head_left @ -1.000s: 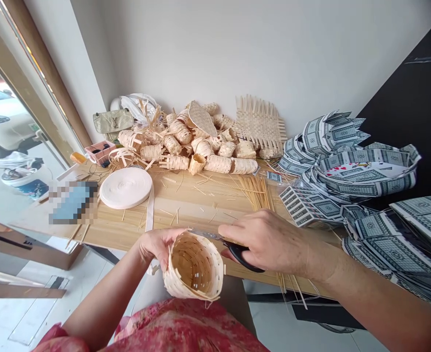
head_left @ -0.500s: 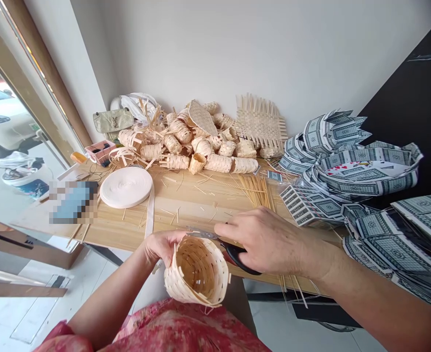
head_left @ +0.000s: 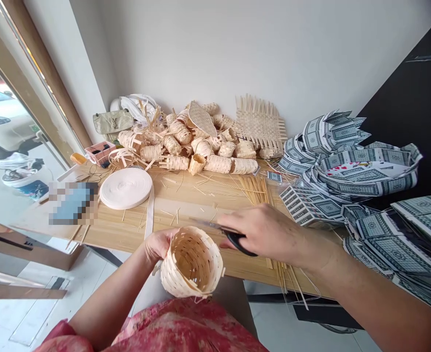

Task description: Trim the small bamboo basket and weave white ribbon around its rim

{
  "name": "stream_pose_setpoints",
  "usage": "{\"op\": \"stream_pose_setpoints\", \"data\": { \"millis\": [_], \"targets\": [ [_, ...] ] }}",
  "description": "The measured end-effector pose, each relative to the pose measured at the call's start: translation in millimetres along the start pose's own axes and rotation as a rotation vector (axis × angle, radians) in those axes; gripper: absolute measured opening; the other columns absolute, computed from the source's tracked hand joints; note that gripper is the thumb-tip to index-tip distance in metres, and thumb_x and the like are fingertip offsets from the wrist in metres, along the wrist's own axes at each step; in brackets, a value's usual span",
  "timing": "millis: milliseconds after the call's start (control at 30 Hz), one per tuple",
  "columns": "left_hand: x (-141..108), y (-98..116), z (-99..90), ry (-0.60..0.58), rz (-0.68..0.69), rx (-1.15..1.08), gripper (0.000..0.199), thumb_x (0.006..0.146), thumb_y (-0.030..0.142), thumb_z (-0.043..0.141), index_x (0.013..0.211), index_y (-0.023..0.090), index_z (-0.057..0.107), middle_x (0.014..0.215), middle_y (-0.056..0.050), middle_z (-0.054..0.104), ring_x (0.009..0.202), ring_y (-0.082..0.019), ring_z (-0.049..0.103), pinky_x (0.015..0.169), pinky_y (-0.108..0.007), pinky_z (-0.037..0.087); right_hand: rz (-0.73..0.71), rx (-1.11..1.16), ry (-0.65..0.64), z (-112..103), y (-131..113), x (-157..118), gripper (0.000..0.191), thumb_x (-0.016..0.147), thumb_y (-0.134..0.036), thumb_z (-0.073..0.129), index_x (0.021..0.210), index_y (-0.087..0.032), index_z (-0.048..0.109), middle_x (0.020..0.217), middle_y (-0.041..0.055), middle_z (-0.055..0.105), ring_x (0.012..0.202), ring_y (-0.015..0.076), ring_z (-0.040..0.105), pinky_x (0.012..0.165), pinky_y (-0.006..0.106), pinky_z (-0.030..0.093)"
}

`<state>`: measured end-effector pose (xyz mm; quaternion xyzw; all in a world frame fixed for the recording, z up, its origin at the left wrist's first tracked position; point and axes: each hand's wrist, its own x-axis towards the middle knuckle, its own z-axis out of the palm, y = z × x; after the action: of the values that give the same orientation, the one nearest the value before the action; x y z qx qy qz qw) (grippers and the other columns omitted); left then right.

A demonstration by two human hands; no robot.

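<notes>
Over the front edge of the pale wooden bench, the head view shows the left hand cupping a small round cream bamboo-strip basket against its palm, fingers curled around the side. The right hand is closed on black-handled steel scissors, their blades nearly shut, pointing left, with the tips near the basket's rim. The basket sits just off the bench, above a red patterned garment. Its open mouth faces up and slightly toward the right hand, so its base-to-mouth axis runs nearly straight up toward the camera. Loose strip ends poke from the rim. Clean snipping probably calls for blades laid close along the rim and a firm cupped hold. Beyond lie a white flat tape roll, a heap of woven bamboo pieces, a flat woven bamboo mat and grey-green playing-card-printed sheets.
</notes>
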<state>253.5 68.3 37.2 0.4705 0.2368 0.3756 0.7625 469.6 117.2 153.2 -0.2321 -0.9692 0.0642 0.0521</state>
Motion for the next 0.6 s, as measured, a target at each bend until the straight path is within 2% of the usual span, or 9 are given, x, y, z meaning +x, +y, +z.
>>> {"op": "stream_pose_setpoints", "data": {
  "millis": [67, 133, 200, 267, 400, 500, 533, 600],
  "targets": [
    [1, 3, -0.6, -0.022, 0.022, -0.023, 0.094, 0.028, 0.055, 0.079, 0.111, 0.013, 0.062, 0.096, -0.016, 0.07, 0.09, -0.037, 0.064, 0.074, -0.038, 0.05, 0.128, 0.229, 0.047, -1, 2, 1, 0.018, 0.077, -0.035, 0.061, 0.084, -0.019, 0.059, 0.058, -0.004, 0.052, 0.051, 0.0101, 0.043, 0.05, 0.021, 0.026],
    [1, 6, -0.6, -0.034, 0.046, -0.032, 0.095, 0.03, 0.054, 0.08, 0.113, 0.012, 0.061, 0.096, -0.016, 0.07, 0.091, -0.037, 0.063, 0.077, -0.039, 0.049, 0.23, 0.517, 0.058, 0, 0, 4, 0.026, 0.075, -0.039, 0.062, 0.09, -0.018, 0.055, 0.057, -0.0059, 0.047, 0.05, 0.0092, 0.041, 0.049, 0.02, 0.03],
    [1, 8, -0.3, -0.042, 0.061, -0.042, 0.093, 0.037, 0.053, 0.08, 0.118, 0.012, 0.057, 0.099, -0.017, 0.069, 0.093, -0.036, 0.063, 0.08, -0.041, 0.048, 0.276, 0.756, 0.031, 3, -4, 8, 0.028, 0.074, -0.037, 0.061, 0.092, -0.018, 0.052, 0.06, -0.0063, 0.047, 0.052, 0.0088, 0.041, 0.05, 0.02, 0.033],
    [2, 8, -0.6, -0.044, 0.073, -0.053, 0.092, 0.042, 0.051, 0.079, 0.121, 0.014, 0.054, 0.102, -0.016, 0.068, 0.095, -0.035, 0.062, 0.083, -0.043, 0.046, 0.307, 0.882, 0.016, 7, -10, 13, 0.026, 0.071, -0.03, 0.061, 0.091, -0.018, 0.05, 0.062, -0.0062, 0.048, 0.053, 0.0084, 0.041, 0.05, 0.019, 0.033],
    [7, 6, -5.9, -0.051, 0.058, -0.06, 0.092, 0.043, 0.049, 0.08, 0.123, 0.014, 0.052, 0.107, -0.017, 0.066, 0.099, -0.034, 0.061, 0.084, -0.042, 0.046, 0.369, 0.943, 0.001, 11, -16, 23, 0.02, 0.066, -0.017, 0.056, 0.085, -0.018, 0.049, 0.057, -0.0084, 0.042, 0.05, 0.0067, 0.035, 0.046, 0.018, 0.028],
    [9, 5, -10.9, -0.026, 0.07, -0.021, 0.086, 0.046, 0.054, 0.078, 0.119, 0.014, 0.055, 0.11, -0.016, 0.064, 0.102, -0.035, 0.059, 0.084, -0.041, 0.046, 0.436, 0.947, 0.026, 12, -13, 25, 0.016, 0.062, -0.013, 0.051, 0.077, -0.018, 0.048, 0.056, -0.0083, 0.04, 0.05, 0.0065, 0.033, 0.044, 0.017, 0.026],
    [8, 6, -11.2, 0.022, 0.101, 0.004, 0.082, 0.05, 0.057, 0.076, 0.118, 0.015, 0.057, 0.112, -0.016, 0.063, 0.103, -0.034, 0.059, 0.085, -0.041, 0.046, 0.463, 0.936, 0.051, 12, -11, 25, 0.015, 0.061, -0.013, 0.05, 0.075, -0.018, 0.048, 0.056, -0.0083, 0.039, 0.049, 0.0066, 0.033, 0.044, 0.018, 0.025],
    [5, 11, -8.7, 0.194, 0.193, 0.113, 0.067, 0.064, 0.059, 0.067, 0.116, 0.018, 0.058, 0.117, -0.013, 0.061, 0.109, -0.031, 0.056, 0.089, -0.039, 0.043, 0.518, 0.88, 0.12, 13, -4, 23, 0.014, 0.059, -0.015, 0.049, 0.073, -0.018, 0.047, 0.054, -0.0085, 0.038, 0.048, 0.007, 0.032, 0.043, 0.018, 0.024]
  ]
}}
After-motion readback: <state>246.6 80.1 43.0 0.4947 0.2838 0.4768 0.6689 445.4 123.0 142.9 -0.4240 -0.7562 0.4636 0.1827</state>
